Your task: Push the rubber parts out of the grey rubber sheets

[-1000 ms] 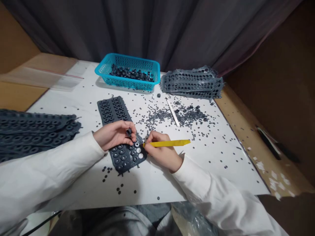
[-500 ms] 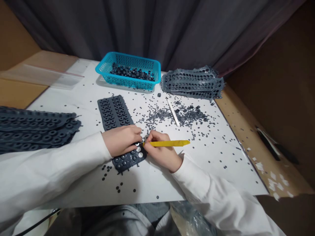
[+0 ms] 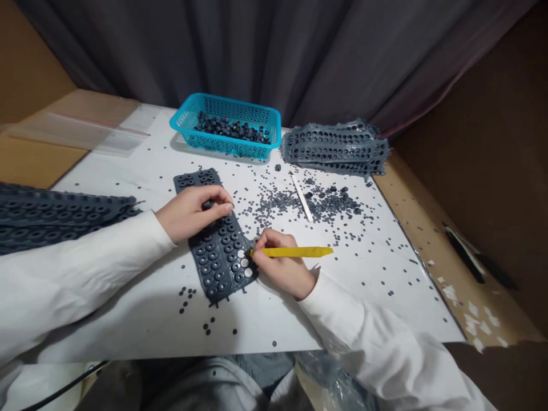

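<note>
A dark grey rubber sheet (image 3: 216,260) with rows of raised rings lies at a slant on the white table. Near its right edge, several white openings show where rings are absent. My right hand (image 3: 278,262) grips a slim yellow-handled tool (image 3: 299,252) whose dark tip touches or hovers at that edge. Over the upper half of the sheet is my left hand (image 3: 197,211), thumb and forefinger pinched together at its right edge. Whatever lies between those fingertips is too small to make out.
A blue basket (image 3: 226,148) of small dark parts stands at the back. Right of it lie punched-out grey sheets (image 3: 336,148); more ringed sheets (image 3: 55,220) lie at left. A white stick (image 3: 302,197) sits among scattered dark discs (image 3: 278,201).
My left hand has lifted from beside the tool tip and moved up and left, uncovering the sheet's lower rows. My right hand stays almost in place with the yellow-handled tool.
</note>
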A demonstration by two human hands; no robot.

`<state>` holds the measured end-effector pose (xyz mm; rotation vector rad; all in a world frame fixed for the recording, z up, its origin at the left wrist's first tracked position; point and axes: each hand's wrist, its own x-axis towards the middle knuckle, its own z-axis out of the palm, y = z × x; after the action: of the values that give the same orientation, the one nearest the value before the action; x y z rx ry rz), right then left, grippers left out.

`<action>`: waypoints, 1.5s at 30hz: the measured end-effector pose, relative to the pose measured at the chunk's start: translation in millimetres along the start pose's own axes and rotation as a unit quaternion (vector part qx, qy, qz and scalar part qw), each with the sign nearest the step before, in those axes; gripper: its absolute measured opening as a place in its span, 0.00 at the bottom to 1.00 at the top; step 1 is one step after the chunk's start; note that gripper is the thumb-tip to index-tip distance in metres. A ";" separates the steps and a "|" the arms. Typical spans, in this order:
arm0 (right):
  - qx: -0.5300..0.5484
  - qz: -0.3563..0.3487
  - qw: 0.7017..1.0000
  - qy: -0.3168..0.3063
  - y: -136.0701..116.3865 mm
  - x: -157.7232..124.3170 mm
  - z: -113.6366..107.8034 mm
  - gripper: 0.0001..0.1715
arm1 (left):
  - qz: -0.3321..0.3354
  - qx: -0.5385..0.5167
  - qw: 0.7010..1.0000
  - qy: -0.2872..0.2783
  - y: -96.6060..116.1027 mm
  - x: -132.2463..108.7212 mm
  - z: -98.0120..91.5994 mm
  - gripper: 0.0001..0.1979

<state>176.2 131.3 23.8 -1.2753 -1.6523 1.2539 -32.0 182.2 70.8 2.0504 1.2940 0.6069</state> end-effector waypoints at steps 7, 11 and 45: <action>0.081 0.041 0.996 0.014 2.2 4.8 2.7 0.05 | 0.159 0.059 0.978 -0.124 -8.4 -2.2 17.9 0.12; 0.044 0.035 0.998 0.015 3.5 7.5 5.9 0.04 | 0.201 0.100 0.960 -0.169 -7.2 3.4 19.6 0.09; 0.039 0.039 0.998 0.028 0.7 19.9 7.4 0.05 | 0.189 0.109 0.967 -0.130 -15.6 12.7 22.8 0.05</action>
<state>164.1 148.3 20.2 -1.3271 -1.5128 1.3041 -21.1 192.7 44.5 2.4904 0.8536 0.3483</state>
